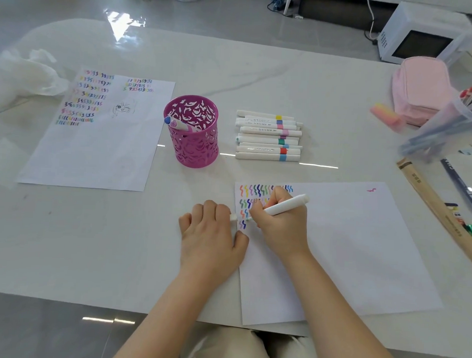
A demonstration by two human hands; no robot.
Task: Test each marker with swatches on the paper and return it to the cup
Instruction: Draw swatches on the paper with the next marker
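Observation:
My right hand (281, 223) grips a white marker (287, 206), its tip down on the white paper (347, 241) next to rows of coloured zigzag swatches (256, 191). My left hand (211, 231) rests at the paper's left edge, fingers curled round a small white cap (233, 217) that pokes out. A magenta cut-out cup (192, 131) stands behind, with two markers (175, 123) leaning inside. To the cup's right lies a stack of several white markers (268, 137) with coloured bands.
A second sheet (97, 131) full of swatches lies at the left, crumpled plastic (24, 75) behind it. At the right are a pink pouch (420, 89), a pink eraser (385, 114), a clear box of pens (450, 124) and long pen packs (437, 210). A white microwave (419, 38) stands far right.

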